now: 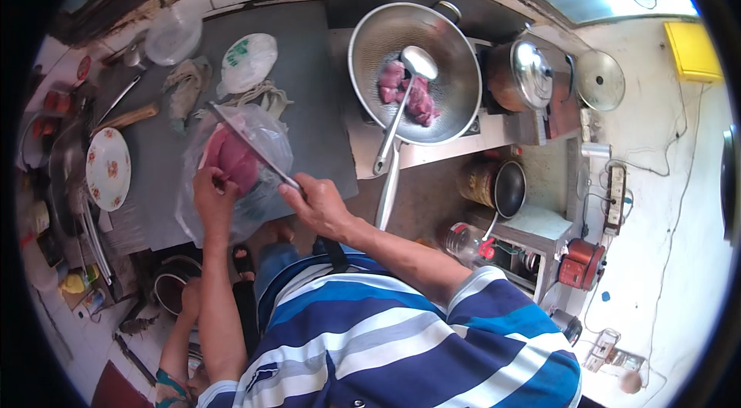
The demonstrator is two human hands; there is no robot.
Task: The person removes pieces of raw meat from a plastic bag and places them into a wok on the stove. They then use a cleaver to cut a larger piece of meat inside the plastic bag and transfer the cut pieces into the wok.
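My right hand (315, 202) is closed around the handle of a knife (249, 144), whose blade lies slantwise over a slab of raw meat (231, 160). The near edge of the meat is pinched in the fingers of my left hand (215, 191). Beneath the meat spreads a clear plastic bag (197, 205) on the grey worktop (312, 89). To the right, a large metal wok (457, 78) holds several raw meat pieces (422, 101), with a metal ladle (418, 62) resting across them.
A floral plate (109, 168), cloths (188, 86) and a white plastic bag (250, 63) lie around the worktop. Right of the wok stands a lidded pot (518, 75). The wok's long handle (389, 188) extends towards me. Another person's arm (182, 321) is at the lower left, beside my left forearm.
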